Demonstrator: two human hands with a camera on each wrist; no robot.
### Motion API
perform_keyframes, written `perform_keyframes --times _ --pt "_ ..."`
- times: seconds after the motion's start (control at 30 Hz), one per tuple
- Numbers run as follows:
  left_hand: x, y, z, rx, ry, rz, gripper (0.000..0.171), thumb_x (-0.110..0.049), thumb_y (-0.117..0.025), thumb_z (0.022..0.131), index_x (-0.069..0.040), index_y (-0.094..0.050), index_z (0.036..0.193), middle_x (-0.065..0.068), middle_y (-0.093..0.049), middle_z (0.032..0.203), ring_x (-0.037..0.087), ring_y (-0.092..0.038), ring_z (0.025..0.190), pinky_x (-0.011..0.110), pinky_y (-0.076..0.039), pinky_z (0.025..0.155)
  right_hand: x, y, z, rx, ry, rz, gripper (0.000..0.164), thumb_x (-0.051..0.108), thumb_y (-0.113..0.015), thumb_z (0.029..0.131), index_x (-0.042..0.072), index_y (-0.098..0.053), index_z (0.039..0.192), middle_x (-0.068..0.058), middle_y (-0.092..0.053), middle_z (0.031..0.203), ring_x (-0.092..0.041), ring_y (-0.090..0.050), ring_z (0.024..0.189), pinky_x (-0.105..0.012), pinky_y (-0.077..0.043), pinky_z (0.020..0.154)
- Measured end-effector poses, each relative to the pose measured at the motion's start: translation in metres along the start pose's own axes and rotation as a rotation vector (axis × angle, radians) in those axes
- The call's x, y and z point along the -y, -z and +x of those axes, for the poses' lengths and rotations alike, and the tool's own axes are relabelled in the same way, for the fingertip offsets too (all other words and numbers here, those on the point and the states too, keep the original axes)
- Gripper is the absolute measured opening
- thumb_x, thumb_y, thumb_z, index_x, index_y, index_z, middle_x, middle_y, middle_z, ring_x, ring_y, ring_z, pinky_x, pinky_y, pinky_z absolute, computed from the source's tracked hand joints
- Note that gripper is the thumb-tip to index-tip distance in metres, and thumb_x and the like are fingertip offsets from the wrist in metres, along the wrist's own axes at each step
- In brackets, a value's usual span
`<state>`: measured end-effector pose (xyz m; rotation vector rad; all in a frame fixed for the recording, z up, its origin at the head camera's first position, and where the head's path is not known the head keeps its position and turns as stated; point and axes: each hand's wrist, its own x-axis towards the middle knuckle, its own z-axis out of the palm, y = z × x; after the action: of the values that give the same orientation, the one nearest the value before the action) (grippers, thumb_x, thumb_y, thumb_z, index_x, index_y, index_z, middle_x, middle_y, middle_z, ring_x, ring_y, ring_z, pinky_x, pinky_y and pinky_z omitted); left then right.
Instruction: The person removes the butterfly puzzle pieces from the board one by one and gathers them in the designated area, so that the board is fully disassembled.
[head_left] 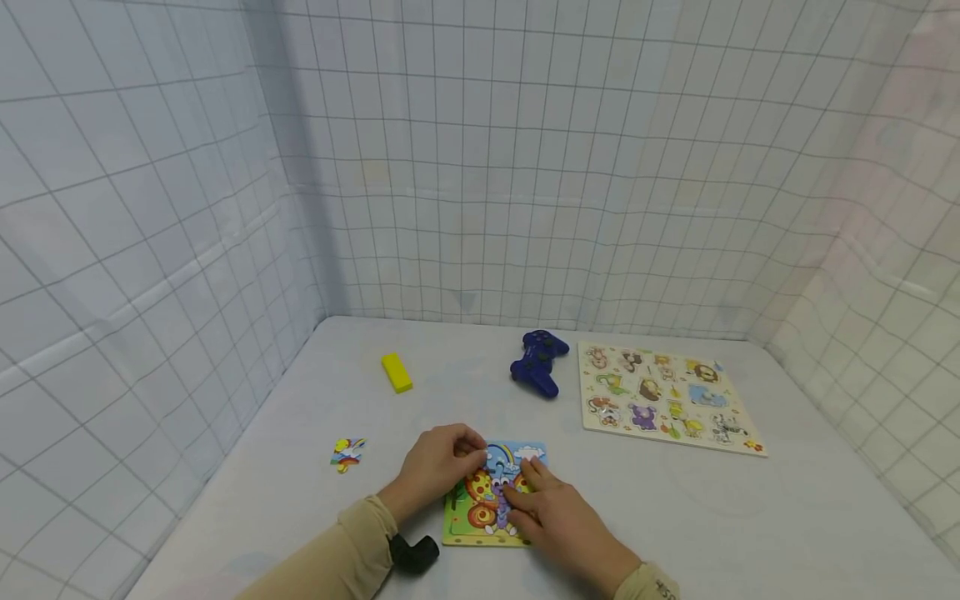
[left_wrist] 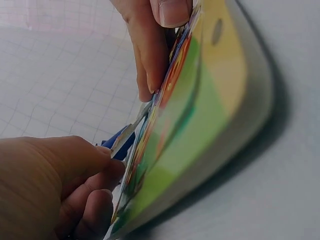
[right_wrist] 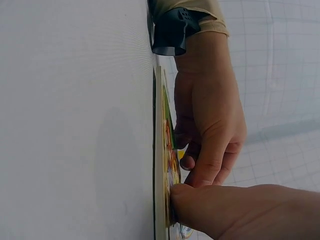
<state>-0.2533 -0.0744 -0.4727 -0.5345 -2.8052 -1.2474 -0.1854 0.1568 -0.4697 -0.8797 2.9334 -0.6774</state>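
Observation:
A small jigsaw puzzle (head_left: 467, 540) with a purple butterfly, a snail and a rainbow lies on the table below both hands. At its upper left, my left hand (head_left: 435, 463) pinches a thin jigsaw piece (left_wrist: 123, 142) between thumb and fingers. That piece is tilted, its far edge against the puzzle's surface. My right hand (head_left: 564, 518) rests on the right half of the puzzle, fingertips touching the picture. A loose jigsaw piece (head_left: 348, 451) with yellow, blue and red parts lies to the left, apart from the puzzle.
Behind the puzzle are a yellow block (head_left: 397, 372) and a dark blue game controller (head_left: 539, 362). A wooden animal puzzle board (head_left: 667, 398) lies at the back right. Grid-patterned white sheets (head_left: 480, 167) stand around the white table (head_left: 712, 525).

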Motion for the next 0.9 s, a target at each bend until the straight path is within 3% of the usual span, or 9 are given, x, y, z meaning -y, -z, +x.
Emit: perform_keyframes --times 0.37,0.53,0.63,0.9 --pt "-0.001 0.003 0.0 -0.01 0.005 -0.077 0.012 -0.028 -0.077 0.092 -0.019 -0.078 0.1 -0.01 -0.074 0.087 0.005 -0.066 0.078 0.025 -0.053 0.069 0.0 0.0 0.0 0.014 -0.018 0.024 0.039 0.033 -0.063 0.103 0.013 -0.067 0.136 -0.026 -0.044 0.155 -0.042 -0.039 0.147 -0.058 -0.042 0.111" --pt "0.0 0.012 -0.001 -0.027 0.037 -0.137 0.009 -0.024 -0.078 0.093 -0.018 -0.079 0.099 -0.009 -0.074 0.088 0.007 -0.066 0.079 0.025 -0.054 0.071 0.0 0.001 -0.001 0.002 -0.01 0.031 0.039 0.033 -0.062 0.103 0.012 -0.068 0.136 -0.026 -0.045 0.154 -0.043 -0.04 0.147 -0.059 -0.042 0.11" --pt "0.001 0.03 -0.005 -0.052 0.082 -0.144 0.008 -0.023 -0.078 0.093 -0.019 -0.079 0.099 -0.008 -0.075 0.091 0.008 -0.066 0.082 0.027 -0.054 0.071 0.0 0.001 -0.001 0.007 -0.01 0.032 0.039 0.033 -0.062 0.103 0.012 -0.067 0.136 -0.027 -0.044 0.155 -0.044 -0.039 0.147 -0.059 -0.041 0.111" --pt "0.021 0.109 -0.033 -0.14 0.207 -0.064 0.015 -0.023 -0.077 0.094 -0.015 -0.079 0.106 0.001 -0.076 0.102 0.017 -0.068 0.086 0.031 -0.056 0.068 0.002 0.003 -0.002 0.015 -0.012 0.038 0.04 0.034 -0.061 0.104 0.011 -0.067 0.135 -0.027 -0.044 0.155 -0.044 -0.039 0.147 -0.059 -0.041 0.111"
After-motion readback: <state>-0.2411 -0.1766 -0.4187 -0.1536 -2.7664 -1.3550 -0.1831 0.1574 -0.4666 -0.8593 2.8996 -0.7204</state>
